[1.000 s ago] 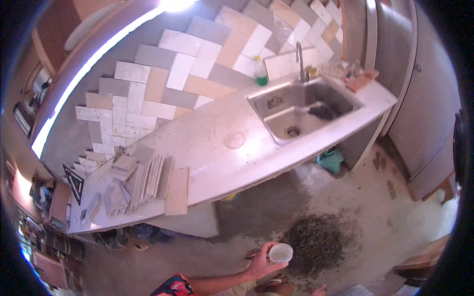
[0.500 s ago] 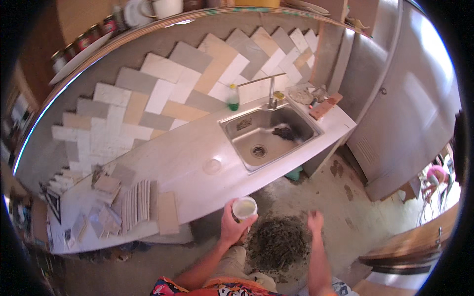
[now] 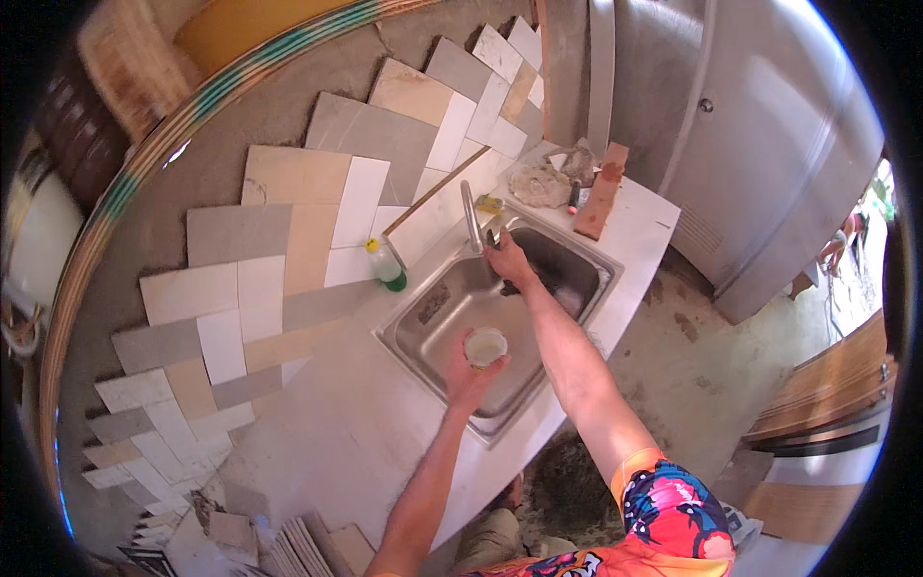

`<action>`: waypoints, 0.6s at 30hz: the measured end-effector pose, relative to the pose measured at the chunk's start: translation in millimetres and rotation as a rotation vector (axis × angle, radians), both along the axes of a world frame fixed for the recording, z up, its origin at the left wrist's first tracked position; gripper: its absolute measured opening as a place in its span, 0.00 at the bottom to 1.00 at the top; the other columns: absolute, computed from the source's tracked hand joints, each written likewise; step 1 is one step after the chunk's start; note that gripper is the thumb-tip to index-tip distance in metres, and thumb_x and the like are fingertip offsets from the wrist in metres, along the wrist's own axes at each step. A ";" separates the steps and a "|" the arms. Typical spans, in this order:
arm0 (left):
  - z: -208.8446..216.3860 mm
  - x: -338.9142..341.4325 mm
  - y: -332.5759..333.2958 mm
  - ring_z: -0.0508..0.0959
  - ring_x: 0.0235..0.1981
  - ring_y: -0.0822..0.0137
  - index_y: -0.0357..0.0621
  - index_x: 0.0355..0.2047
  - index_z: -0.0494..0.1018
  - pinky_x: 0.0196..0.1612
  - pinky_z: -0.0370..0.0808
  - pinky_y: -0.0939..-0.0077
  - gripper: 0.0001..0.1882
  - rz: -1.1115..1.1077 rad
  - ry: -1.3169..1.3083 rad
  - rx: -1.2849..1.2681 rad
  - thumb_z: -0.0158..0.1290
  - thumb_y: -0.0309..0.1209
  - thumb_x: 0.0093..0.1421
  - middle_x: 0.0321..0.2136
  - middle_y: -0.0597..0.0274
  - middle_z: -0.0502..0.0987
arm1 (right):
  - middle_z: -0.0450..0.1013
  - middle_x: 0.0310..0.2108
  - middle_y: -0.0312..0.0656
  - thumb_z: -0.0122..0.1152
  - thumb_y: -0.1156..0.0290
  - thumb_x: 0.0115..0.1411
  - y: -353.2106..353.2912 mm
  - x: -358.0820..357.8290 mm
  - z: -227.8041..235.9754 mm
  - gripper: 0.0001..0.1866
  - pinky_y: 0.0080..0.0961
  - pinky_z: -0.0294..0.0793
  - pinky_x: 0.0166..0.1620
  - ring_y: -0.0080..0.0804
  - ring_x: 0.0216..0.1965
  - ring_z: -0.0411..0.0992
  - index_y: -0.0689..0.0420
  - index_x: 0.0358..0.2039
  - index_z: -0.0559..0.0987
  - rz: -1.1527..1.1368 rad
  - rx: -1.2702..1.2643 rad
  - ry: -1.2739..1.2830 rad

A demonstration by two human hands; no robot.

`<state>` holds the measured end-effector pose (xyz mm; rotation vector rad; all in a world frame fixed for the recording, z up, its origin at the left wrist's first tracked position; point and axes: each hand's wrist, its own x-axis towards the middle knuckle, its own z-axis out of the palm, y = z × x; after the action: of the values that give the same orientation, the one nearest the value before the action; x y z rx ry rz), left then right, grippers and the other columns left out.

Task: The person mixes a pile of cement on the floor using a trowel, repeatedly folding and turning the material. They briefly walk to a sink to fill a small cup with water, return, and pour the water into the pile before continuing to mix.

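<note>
My left hand [image 3: 468, 378] is wrapped round a round white plastic cup [image 3: 486, 348], held over the stainless steel sink [image 3: 404, 341]. Its open top faces up; what is inside is hard to make out. Stretched across the basin, my right hand [image 3: 507, 260] has its fingers closed at the handle by the foot of the metal faucet [image 3: 471, 213]. The handle itself is mostly hidden by the fingers. A dark rag-like clump shows in the basin beside my right wrist.
A bottle of green liquid [image 3: 386, 267] stands left of the sink. Right of the faucet lie a crumpled plastic bag [image 3: 540, 183] and a reddish-brown wood strip [image 3: 602, 197]. Staggered tiles [image 3: 317, 216] cover the back wall. A dark mortar heap [image 3: 574, 481] lies on the floor.
The view has shifted toward the sink. My left hand has carried the cup from beyond the counter's front edge to over the basin. My right hand has risen from above the floor to the faucet.
</note>
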<state>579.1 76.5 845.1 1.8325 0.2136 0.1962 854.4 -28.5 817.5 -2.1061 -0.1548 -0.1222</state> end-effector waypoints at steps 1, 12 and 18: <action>-5.5 12.1 4.8 0.76 0.60 0.54 0.37 0.67 0.62 0.63 0.72 0.61 0.50 -0.017 0.010 0.101 0.74 0.43 0.51 0.58 0.46 0.75 | 0.71 0.59 0.68 0.60 0.56 0.65 10.3 6.8 -3.7 0.42 0.44 0.68 0.66 0.58 0.64 0.70 0.70 0.71 0.59 -0.006 0.002 -0.030; -39.8 88.2 31.6 0.75 0.62 0.48 0.43 0.70 0.60 0.64 0.71 0.58 0.52 -0.030 0.066 0.187 0.74 0.43 0.50 0.60 0.43 0.74 | 0.72 0.60 0.63 0.58 0.69 0.63 12.4 -17.3 13.0 0.30 0.48 0.71 0.64 0.59 0.61 0.72 0.61 0.66 0.69 0.340 -0.085 -0.139; -84.9 104.7 50.5 0.77 0.59 0.48 0.38 0.66 0.61 0.62 0.72 0.58 0.50 -0.006 0.085 0.119 0.76 0.40 0.48 0.57 0.42 0.76 | 0.80 0.49 0.57 0.64 0.70 0.59 29.9 -46.5 -5.7 0.22 0.50 0.80 0.51 0.58 0.46 0.80 0.65 0.53 0.79 0.182 -0.140 -0.091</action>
<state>683.8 127.1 760.1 1.9615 0.2605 0.1298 807.9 1.4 811.8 -2.2144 -0.4194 -0.1009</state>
